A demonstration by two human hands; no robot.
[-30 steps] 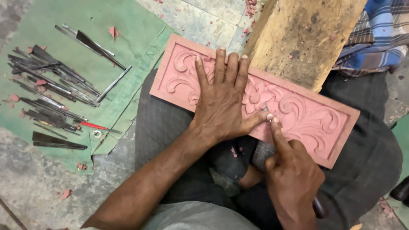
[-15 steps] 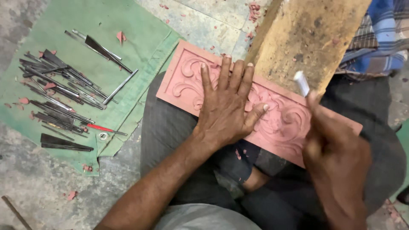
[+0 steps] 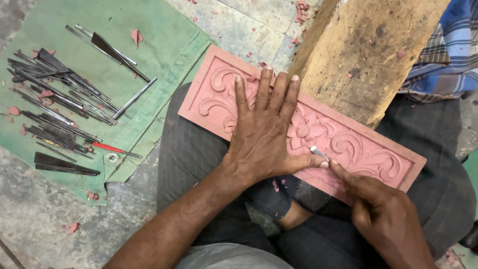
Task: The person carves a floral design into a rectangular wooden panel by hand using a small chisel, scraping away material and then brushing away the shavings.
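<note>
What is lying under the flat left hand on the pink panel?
The left hand lies flat on the pink carved rectangular panel, which rests on the person's lap. Scrolls and a flower show beside it; the carving beneath the palm is hidden. The right hand holds a small metal tool at its thumb.

Pink carved panel [image 3: 348, 144] matt, clay-like; wood block [image 3: 368, 50] rough (stained); metal tools [image 3: 55, 109] w/ dull sheen.

speckled grey stone floor [image 3: 35, 219] with a green tarp [image 3: 164, 55] spread over its upper left part. on the tarp, a loose row of dark metal carving tools [image 3: 55, 107], one with a red handle [image 3: 107, 148]. pink shavings [image 3: 73, 227] lie scattered on floor and tarp.
</note>
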